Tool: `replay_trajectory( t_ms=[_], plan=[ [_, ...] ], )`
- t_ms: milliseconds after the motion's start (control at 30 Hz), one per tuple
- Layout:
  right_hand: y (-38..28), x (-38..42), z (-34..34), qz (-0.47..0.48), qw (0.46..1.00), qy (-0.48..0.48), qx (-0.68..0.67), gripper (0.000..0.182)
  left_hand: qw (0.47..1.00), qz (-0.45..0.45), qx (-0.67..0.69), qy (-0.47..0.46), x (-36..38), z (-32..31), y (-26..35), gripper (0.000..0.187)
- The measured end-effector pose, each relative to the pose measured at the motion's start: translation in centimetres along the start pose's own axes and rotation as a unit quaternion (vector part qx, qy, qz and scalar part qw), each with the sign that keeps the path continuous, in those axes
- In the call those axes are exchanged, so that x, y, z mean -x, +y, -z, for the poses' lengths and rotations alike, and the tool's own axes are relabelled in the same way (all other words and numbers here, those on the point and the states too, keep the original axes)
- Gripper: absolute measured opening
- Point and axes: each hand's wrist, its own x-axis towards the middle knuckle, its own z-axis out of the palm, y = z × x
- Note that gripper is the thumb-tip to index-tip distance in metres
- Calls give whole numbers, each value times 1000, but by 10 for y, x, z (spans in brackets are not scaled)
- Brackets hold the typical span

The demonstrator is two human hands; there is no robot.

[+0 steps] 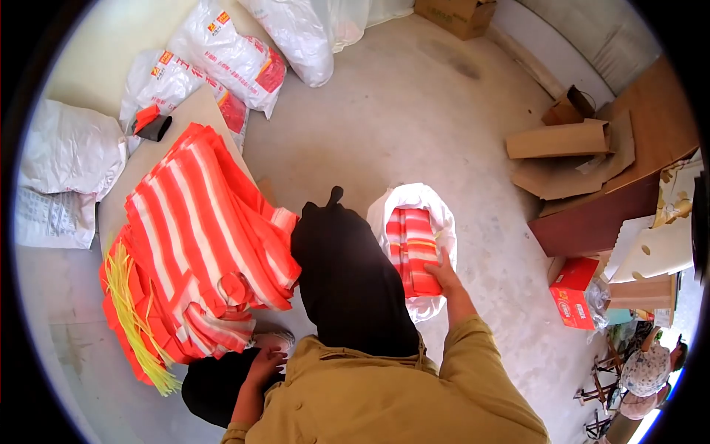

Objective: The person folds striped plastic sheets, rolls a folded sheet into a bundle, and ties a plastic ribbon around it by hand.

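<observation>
My right hand [446, 275] reaches down to a white sack [447, 218] on the floor, its fingers stretched out against the edge of the red-and-white striped cloth bundles [411, 244] packed inside. My left hand [266, 365] rests by my dark-clothed left leg, fingers loosely apart and holding nothing. At my left lies a large pile of red-and-white striped cloth [211, 214]. A bunch of yellow ties [133, 318] is draped over the pile's near left side.
Stuffed white sacks [229, 63] line the far left wall. Flattened cardboard [566, 140] leans by a brown wooden cabinet [603, 214] on the right. A red box [575, 292] stands below it. Another person [647, 370] is at the far lower right, near folding stools.
</observation>
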Motion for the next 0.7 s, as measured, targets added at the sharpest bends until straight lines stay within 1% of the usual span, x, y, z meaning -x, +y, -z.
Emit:
replay_trajectory(
  t_ms=[33,133,233,333,433,467,633,700],
  plan=[
    [30,-13,5,54,996,42,48,95,1000,9,-11,16,3,-3,3,48],
    [154,-84,66,51,984,94,142,82,1000,-6,4,7,-12,5,-19,48],
    [163,-90,57,74,977,138,142,71,999,-11,-28,20,-6,0,-12,49],
    [170,-101,53,79,973,175,126,73,999,-19,-47,15,-2,-1,-9,49],
    [182,-106,58,39,936,228,265,70,998,-17,-53,23,-3,-3,-8,49],
    [187,-108,59,42,925,231,299,70,998,-19,-56,25,-4,-3,-11,49],
    [133,-51,-8,62,851,242,461,70,997,-38,-61,19,-23,7,-37,48],
    [136,-55,-14,54,841,191,503,75,997,-50,-51,22,-27,9,-47,49]
  ],
)
